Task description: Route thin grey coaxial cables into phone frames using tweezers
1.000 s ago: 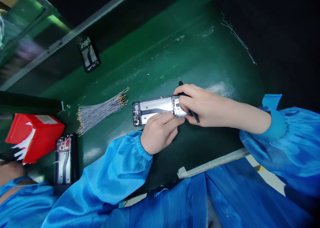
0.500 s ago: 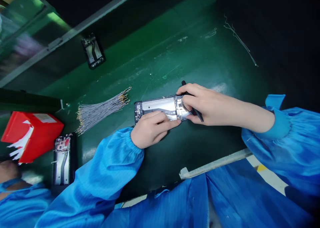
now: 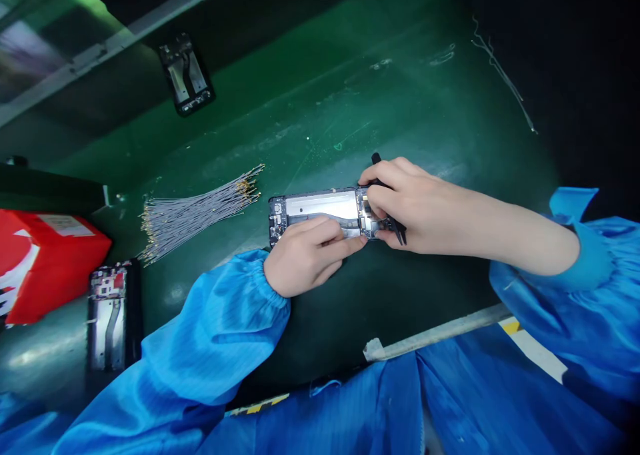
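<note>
An opened phone (image 3: 325, 200) lies lengthwise on the green work surface, with its silver battery bay, dark flex cable and boards exposed. My left hand (image 3: 311, 254) rests over its near long edge, index finger stretched along the edge and the other fingers curled, steadying it. My right hand (image 3: 415, 205) is closed over the phone's right end, its fingertips down at the circuit board there. Tucked across the right fingers is a slim black tool, apparently tweezers (image 3: 399, 231), with a forked lower end. Whatever small part lies under the right fingertips is hidden.
A bundle of thin grey cables with gold ends (image 3: 193, 222) lies left of the phone. Other opened phones lie at the back (image 3: 186, 75) and the left (image 3: 111, 322), near a red box (image 3: 60, 262). Loose wires (image 3: 505, 75) lie far right.
The view has shifted slightly, and the co-worker's hand at the left edge is out of sight. Both hands stay on the phone; the right fingers and black tool have turned slightly.
</note>
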A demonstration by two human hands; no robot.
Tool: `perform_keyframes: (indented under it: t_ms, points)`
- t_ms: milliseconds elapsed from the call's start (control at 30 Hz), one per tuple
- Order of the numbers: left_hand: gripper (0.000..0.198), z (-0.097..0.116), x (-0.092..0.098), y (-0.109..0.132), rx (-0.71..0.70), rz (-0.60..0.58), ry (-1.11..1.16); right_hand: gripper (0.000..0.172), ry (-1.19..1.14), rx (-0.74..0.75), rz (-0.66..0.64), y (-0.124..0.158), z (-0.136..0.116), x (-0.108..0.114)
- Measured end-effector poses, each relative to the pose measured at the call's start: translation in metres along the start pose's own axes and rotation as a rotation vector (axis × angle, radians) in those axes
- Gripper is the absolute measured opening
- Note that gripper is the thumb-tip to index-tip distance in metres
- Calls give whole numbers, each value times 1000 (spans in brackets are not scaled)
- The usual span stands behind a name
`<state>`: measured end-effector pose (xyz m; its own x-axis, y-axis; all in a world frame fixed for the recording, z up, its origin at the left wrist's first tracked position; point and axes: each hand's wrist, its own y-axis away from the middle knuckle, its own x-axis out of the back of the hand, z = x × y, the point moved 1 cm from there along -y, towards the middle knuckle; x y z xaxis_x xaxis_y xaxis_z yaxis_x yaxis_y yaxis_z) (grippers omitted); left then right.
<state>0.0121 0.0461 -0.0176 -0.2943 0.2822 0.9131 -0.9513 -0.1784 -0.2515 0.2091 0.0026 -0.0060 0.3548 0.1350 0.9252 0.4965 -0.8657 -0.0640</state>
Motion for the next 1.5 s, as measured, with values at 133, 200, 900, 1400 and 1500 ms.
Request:
perform_keyframes:
  t_ms: [133, 200, 900, 1400, 1500]
  points:
    - [28, -1, 0, 0, 5, 2, 12, 9, 47, -29, -14, -3, -3, 0]
    - [28, -1, 0, 1, 3, -1, 6, 9, 63, -25, -16, -4, -3, 1]
    - [23, -2, 2, 1, 139, 17, 239, 21, 92, -19, -11, -15, 2, -3]
    - [23, -4, -1, 4, 90, 49, 204, 22, 98, -42, -18, -18, 0, -3]
    - [22, -4, -2, 4, 79, 48, 208, 23, 149, -66, -34, -19, -4, -4]
